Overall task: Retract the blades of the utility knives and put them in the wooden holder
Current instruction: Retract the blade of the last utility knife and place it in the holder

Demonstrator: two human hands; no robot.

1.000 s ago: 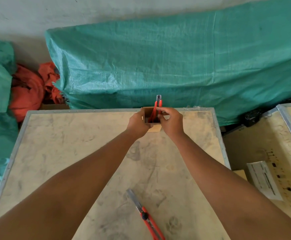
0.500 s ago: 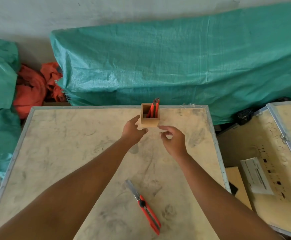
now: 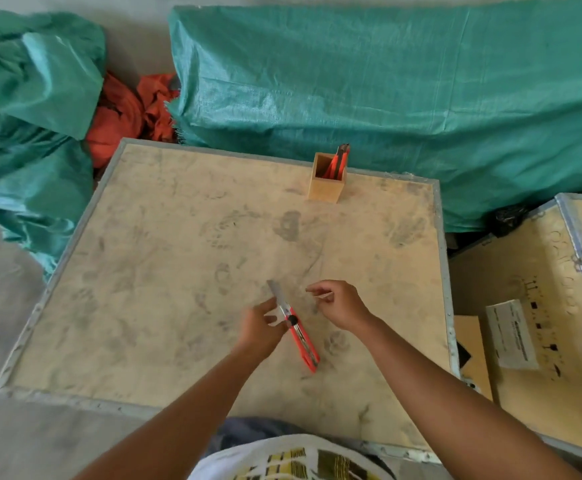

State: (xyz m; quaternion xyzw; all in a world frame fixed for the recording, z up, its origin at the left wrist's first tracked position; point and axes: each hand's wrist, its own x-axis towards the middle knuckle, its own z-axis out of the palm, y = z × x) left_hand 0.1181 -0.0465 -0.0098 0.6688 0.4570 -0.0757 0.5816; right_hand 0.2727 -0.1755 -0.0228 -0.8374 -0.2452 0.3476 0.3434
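Observation:
A red utility knife lies on the wooden tabletop with its blade out, pointing away from me. My left hand is at its left side, and thumb and fingers pinch the metal part near the black slider; the hand is blurred. To the right of the knife, my right hand hovers with its fingers apart and holds nothing. The wooden holder stands upright at the table's far edge with red knives sticking out of it.
A green tarp covers a bulk behind the table, with more tarp and orange cloth at the left. To the right is a second wooden crate with a white paper label on it.
Both hands have left the holder and come back toward me to the knife on the table. The left hand has reached that knife. The view tilted down.

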